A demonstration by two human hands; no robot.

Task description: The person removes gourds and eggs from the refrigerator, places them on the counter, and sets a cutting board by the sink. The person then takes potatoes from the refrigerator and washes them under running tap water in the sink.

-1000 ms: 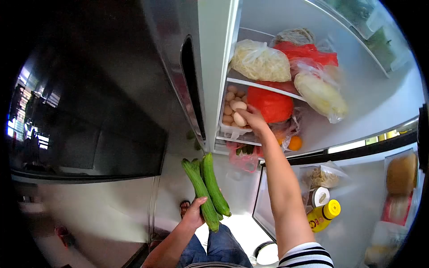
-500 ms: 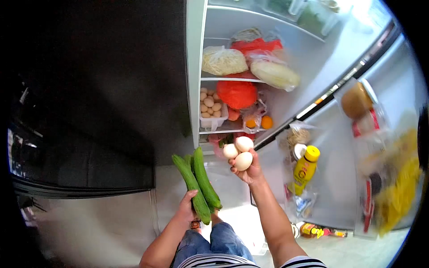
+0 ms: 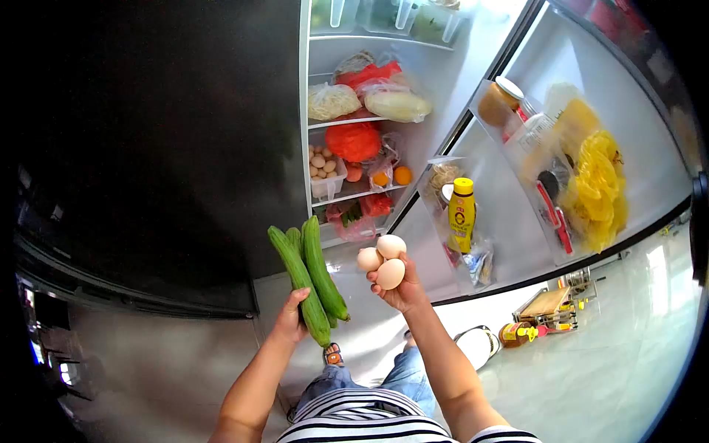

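Observation:
My left hand [image 3: 291, 317] is wrapped round the lower part of a bunch of long green gourds [image 3: 301, 289], perhaps luffas; two show well and a third peeks out from behind. In my right hand [image 3: 408, 290], fingers curl under three pale eggs [image 3: 391, 273] that press against each other. Both hands are in front of an open fridge, above my legs. On a lower fridge shelf, left side, a white plastic bin [image 3: 327, 189] holds several more eggs. Beside it lie a red bag [image 3: 353, 142] and an orange [image 3: 402, 175].
The fridge door [image 3: 650, 148] stands open to the right, its racks holding a yellow bottle [image 3: 462, 214], a jar [image 3: 499, 101] and yellow bags [image 3: 597, 188]. A dark panel [image 3: 162, 148] fills the left. On the floor beyond the door are a bottle [image 3: 515, 334] and a small rack [image 3: 550, 303].
My view has turned, so the fridge shelves sit further left and more of the door and floor shows. Both hands still hold the gourds and eggs; my feet have stepped apart.

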